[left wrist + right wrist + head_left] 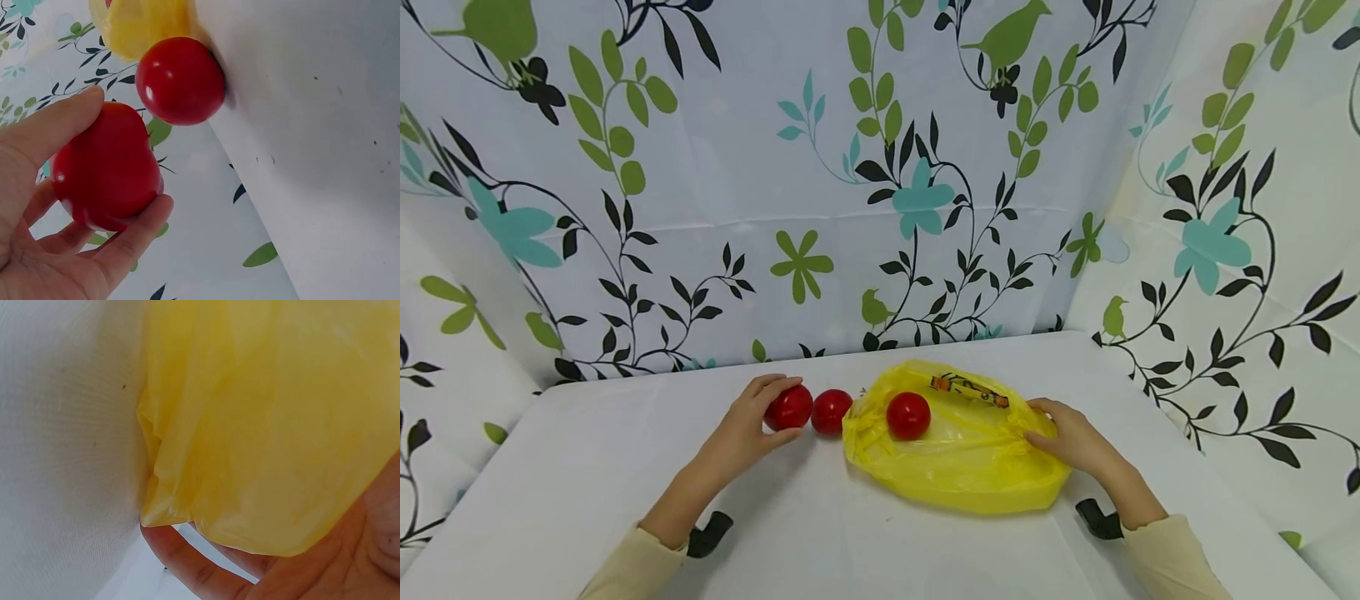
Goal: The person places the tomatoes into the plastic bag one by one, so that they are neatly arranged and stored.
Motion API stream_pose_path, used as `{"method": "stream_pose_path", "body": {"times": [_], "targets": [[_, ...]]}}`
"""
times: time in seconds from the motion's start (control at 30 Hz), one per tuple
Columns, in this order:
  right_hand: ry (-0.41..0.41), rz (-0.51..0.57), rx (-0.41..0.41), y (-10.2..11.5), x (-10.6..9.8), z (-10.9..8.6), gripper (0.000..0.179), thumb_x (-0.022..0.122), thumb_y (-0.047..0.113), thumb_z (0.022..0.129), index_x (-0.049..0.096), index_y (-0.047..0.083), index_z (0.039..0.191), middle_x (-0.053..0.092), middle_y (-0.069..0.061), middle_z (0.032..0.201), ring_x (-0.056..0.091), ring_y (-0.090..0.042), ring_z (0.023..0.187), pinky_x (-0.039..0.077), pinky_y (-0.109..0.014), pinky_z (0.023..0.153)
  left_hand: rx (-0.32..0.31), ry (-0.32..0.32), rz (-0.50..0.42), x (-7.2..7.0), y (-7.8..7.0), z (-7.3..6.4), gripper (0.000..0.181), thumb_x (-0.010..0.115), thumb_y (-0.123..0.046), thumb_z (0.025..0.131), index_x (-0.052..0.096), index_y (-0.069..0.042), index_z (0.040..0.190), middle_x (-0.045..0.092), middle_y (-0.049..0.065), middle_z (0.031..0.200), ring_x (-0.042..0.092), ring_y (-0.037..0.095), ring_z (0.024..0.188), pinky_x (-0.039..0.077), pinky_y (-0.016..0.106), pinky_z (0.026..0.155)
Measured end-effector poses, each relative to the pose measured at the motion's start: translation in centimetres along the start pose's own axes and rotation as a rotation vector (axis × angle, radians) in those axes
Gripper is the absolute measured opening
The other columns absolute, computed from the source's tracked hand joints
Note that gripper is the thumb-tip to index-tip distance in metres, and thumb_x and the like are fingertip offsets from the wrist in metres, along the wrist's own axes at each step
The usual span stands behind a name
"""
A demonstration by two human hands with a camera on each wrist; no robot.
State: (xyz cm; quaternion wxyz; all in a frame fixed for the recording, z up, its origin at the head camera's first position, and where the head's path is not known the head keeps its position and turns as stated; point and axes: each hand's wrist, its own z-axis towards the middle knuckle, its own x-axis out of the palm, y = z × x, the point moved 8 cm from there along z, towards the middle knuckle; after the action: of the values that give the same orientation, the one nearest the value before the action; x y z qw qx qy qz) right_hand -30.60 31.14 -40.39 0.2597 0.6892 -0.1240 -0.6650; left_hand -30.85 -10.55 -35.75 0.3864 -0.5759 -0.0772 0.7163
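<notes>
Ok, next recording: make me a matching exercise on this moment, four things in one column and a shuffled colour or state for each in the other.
Things:
1. left hand
2. bag
3. right hand
4. table

Colours or states:
A. white
B. grips the bag's edge
C. yellow
D. holds a tomato

Pairs: 1-D, 2-C, 3-B, 4-A

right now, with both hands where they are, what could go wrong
The held tomato in the left hand could bump the middle tomato close by and send it rolling. The right hand grips the soft yellow bag at one side; a tug might roll the third tomato, in or on it.
</notes>
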Motion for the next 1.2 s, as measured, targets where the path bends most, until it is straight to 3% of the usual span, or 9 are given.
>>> {"method": "stream_pose_path", "body": {"times": [0.23, 0.53, 0.9, 1.2], "targets": [[0.003, 0.007, -0.003, -0.2, 0.1, 0.0, 0.052, 0.066, 0.019, 0.093, 0.049, -0.01, 0.132, 0.05, -0.032, 0.134, 0.044, -0.051, 0.125, 0.038, -0.064, 0.102, 0.024, -0.04, -0.033, 0.1, -1.3, 0.1, 0.071, 0.083, -0.011, 0.077, 0.05, -0.01, 0.139, 0.044, 0.019, 0.142, 0.049, 0.04, 0.125, 0.055, 0.047, 0.088], [-0.001, 0.004, -0.001, -0.1, 0.3, 0.3, 0.05, 0.067, 0.017, 0.092, 0.05, -0.009, 0.132, 0.05, -0.031, 0.134, 0.044, -0.051, 0.126, 0.036, -0.064, 0.104, 0.071, -0.044, -0.037, 0.6, -2.9, 0.2, 0.069, 0.083, -0.011, 0.077, 0.051, -0.01, 0.138, 0.045, 0.018, 0.141, 0.051, 0.039, 0.123, 0.056, 0.045, 0.087], [-0.006, 0.002, 0.001, -0.1, 0.1, 0.1, 0.05, 0.066, 0.018, 0.092, 0.05, -0.009, 0.132, 0.051, -0.031, 0.134, 0.044, -0.05, 0.125, 0.037, -0.064, 0.103, 0.146, -0.055, -0.063, 1.7, -5.2, 1.4, 0.068, 0.083, -0.012, 0.077, 0.053, -0.011, 0.137, 0.046, 0.017, 0.141, 0.052, 0.036, 0.122, 0.056, 0.044, 0.087], [0.001, -0.002, 0.009, -0.1, 0.2, 0.1, 0.05, 0.066, 0.018, 0.093, 0.05, -0.009, 0.131, 0.051, -0.031, 0.133, 0.044, -0.051, 0.126, 0.037, -0.064, 0.103, 0.117, -0.015, -0.116, 3.4, -6.3, 1.7, 0.068, 0.083, -0.015, 0.078, 0.052, -0.013, 0.138, 0.046, 0.013, 0.142, 0.05, 0.036, 0.124, 0.056, 0.046, 0.087]]}}
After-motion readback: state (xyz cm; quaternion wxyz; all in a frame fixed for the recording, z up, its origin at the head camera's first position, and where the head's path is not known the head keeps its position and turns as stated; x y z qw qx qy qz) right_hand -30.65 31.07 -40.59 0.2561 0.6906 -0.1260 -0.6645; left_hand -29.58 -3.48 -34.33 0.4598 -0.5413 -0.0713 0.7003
